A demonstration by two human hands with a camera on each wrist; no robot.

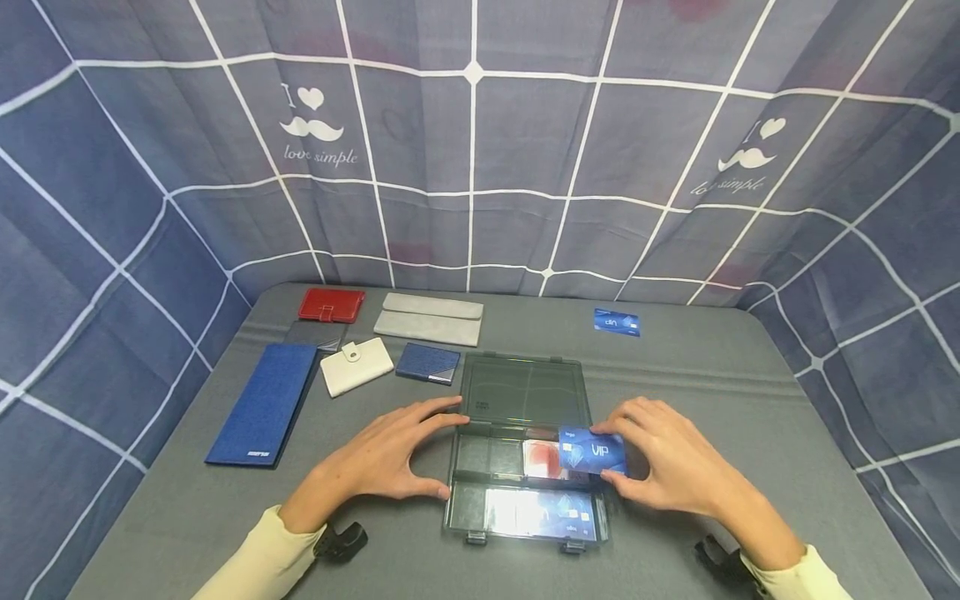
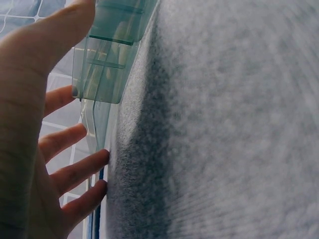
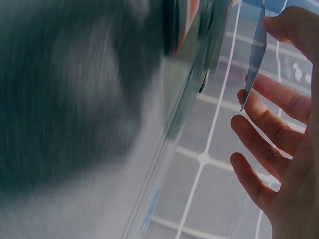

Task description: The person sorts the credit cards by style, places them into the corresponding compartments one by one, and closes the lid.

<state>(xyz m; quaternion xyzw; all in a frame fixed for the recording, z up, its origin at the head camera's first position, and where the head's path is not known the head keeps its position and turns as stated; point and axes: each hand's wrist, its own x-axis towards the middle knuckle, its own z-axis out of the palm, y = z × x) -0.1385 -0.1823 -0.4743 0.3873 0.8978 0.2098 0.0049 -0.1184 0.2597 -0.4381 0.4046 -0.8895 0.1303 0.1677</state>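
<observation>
The bench (image 1: 697,375) is covered in matt grey felt-like cloth. The organiser box (image 1: 525,392) is made of clear smoky plastic. A glossy VIP card (image 1: 592,451) is seen.

Wallets (image 1: 352,350) crowd far left; table (image 1: 750,392) right side free.

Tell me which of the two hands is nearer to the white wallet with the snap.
Left. The left hand rests at the clear box's left edge, just below the white wallet. The right hand, pinching the blue VIP card, is across the box.
</observation>
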